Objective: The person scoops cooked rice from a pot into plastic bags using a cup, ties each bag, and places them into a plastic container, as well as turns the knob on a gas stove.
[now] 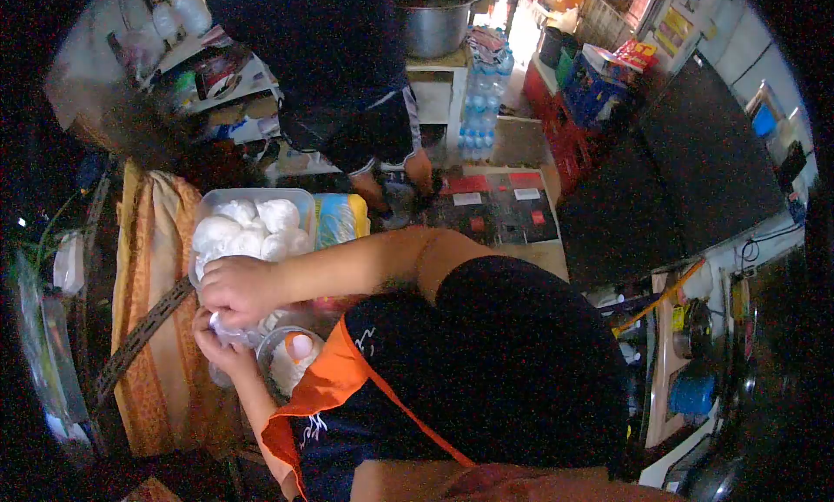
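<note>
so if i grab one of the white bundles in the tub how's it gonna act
The bundles look rounded and wrinkled, so one would probably give in the grip rather than stay stiff. Their shiny surface suggests they may be a bit slippery. They press together in the tub, so neighbours could shift.

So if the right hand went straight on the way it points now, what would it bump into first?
Probably the dark slotted bar, just beyond the right hand. Depth is unclear here, so it might pass above that and reach the orange-patterned cloth instead.
</note>
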The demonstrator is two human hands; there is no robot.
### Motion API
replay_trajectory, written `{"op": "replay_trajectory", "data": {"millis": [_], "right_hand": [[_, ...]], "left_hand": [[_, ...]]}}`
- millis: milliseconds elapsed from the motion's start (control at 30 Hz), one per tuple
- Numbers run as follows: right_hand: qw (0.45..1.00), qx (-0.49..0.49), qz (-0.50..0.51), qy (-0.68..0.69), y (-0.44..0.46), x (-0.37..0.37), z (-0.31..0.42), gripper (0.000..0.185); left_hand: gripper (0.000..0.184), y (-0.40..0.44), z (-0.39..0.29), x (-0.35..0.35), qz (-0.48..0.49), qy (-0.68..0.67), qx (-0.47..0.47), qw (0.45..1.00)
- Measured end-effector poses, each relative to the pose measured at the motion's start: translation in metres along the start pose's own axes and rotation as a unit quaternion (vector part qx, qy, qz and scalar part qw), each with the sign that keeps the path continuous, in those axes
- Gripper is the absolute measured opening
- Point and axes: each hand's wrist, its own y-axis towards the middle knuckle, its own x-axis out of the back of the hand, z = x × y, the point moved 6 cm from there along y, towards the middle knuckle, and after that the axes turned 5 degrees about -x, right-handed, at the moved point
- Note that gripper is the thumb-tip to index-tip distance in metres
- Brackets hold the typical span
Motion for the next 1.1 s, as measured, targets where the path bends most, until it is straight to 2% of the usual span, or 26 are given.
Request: {"op": "replay_trajectory", "data": {"millis": [67,100,167,200,233,267,300,367,400,433,500,533,567,600,633,700,733,767,800,833,867,900,967,1000,1067,1100], "right_hand": [[0.999,0.035,-0.014,-0.031,-0.002,-0.004,0.013,0.012],[0.995,0.071,-0.028,-0.062,-0.004,-0.004,0.02,0.012],[0.996,0.07,0.015,-0.058,-0.01,-0.005,0.021,0.011],[0.998,-0.009,0.015,0.058,-0.012,-0.004,0.011,0.011],[0.981,-0.085,0.019,0.175,-0.011,-0.003,0.002,0.012],[0.972,-0.133,0.063,0.184,-0.013,-0.003,-0.004,0.015],[0.983,-0.056,0.086,0.155,-0.011,0.002,0.002,0.015],[0.984,-0.024,0.113,0.138,-0.016,-0.008,-0.003,0.013],[0.982,-0.017,0.131,0.137,-0.017,-0.008,-0.005,0.011],[0.978,-0.01,0.142,0.152,-0.016,-0.007,-0.003,0.011],[0.975,-0.059,0.173,0.123,-0.017,-0.005,-0.005,0.008],[0.971,-0.054,0.185,0.138,-0.019,-0.008,-0.003,0.008],[0.98,-0.06,0.152,0.109,-0.017,-0.005,-0.001,0.007],[0.988,-0.065,0.119,0.079,-0.017,-0.002,-0.002,0.007],[0.985,-0.058,0.132,0.095,-0.017,-0.003,-0.003,0.007],[0.99,-0.074,0.103,0.068,-0.02,-0.001,-0.011,0.006],[0.98,-0.126,0.084,0.13,-0.026,-0.006,-0.023,0.01],[0.963,-0.181,0.063,0.191,-0.038,-0.014,-0.035,0.014],[0.916,-0.289,0.057,0.272,-0.054,-0.025,-0.05,0.027],[0.829,-0.379,0.046,0.408,-0.079,-0.044,-0.068,0.048],[0.795,-0.413,0.114,0.43,-0.098,-0.058,-0.072,0.053],[0.757,-0.443,0.18,0.446,-0.113,-0.067,-0.075,0.059],[0.746,-0.477,0.158,0.437,-0.113,-0.066,-0.084,0.061],[0.742,-0.509,0.127,0.417,-0.113,-0.065,-0.094,0.064],[0.837,-0.507,0.1,0.181,-0.092,-0.053,-0.124,0.062],[0.823,-0.528,0.079,0.195,-0.084,-0.05,-0.142,0.061]], "left_hand": [[0.024,-0.012,0.017,0.009,-0.136,-0.069,0.081,0.985],[0.024,-0.017,0.028,0.011,-0.136,-0.069,0.082,0.985],[0.024,-0.033,0.058,0.022,-0.153,-0.079,0.138,0.975],[0.024,-0.025,0.037,0.02,-0.171,-0.153,0.16,0.96],[0.024,-0.028,0.039,0.022,-0.185,-0.142,0.162,0.959],[0.022,-0.032,0.044,0.018,-0.136,-0.134,0.173,0.966],[0.02,-0.035,0.047,0.017,-0.091,-0.124,0.186,0.97],[0.019,-0.034,0.038,0.012,-0.101,-0.184,0.166,0.964],[0.018,-0.033,0.036,0.009,-0.072,-0.141,0.21,0.965],[0.016,-0.03,0.028,0.003,-0.055,-0.226,0.236,0.944],[0.021,-0.043,0.033,-0.012,-0.073,-0.31,0.323,0.891],[0.026,-0.046,0.032,-0.016,-0.079,-0.33,0.314,0.887],[0.031,-0.048,0.026,-0.019,-0.085,-0.349,0.303,0.882],[0.03,-0.049,0.02,-0.02,-0.093,-0.297,0.309,0.899],[0.03,-0.051,0.023,-0.017,-0.111,-0.287,0.316,0.897],[0.02,-0.06,0.028,-0.03,0.049,-0.208,0.339,0.916],[0.02,-0.063,0.032,-0.029,0.035,-0.198,0.355,0.913],[0.017,-0.066,0.036,-0.029,-0.022,-0.228,0.395,0.89],[0.014,-0.07,0.042,-0.03,-0.08,-0.257,0.429,0.862],[0.015,-0.072,0.049,-0.033,-0.131,-0.277,0.433,0.848],[0.017,-0.071,0.051,-0.037,-0.124,-0.302,0.448,0.832],[0.022,-0.059,0.044,-0.036,-0.127,-0.262,0.419,0.86],[0.032,-0.051,0.05,-0.041,-0.075,-0.238,0.356,0.901],[0.032,-0.052,0.05,-0.041,-0.081,-0.231,0.365,0.898],[0.042,-0.052,0.046,-0.039,-0.092,-0.284,0.396,0.868],[0.042,-0.06,0.049,-0.036,-0.099,-0.278,0.403,0.866]]}}
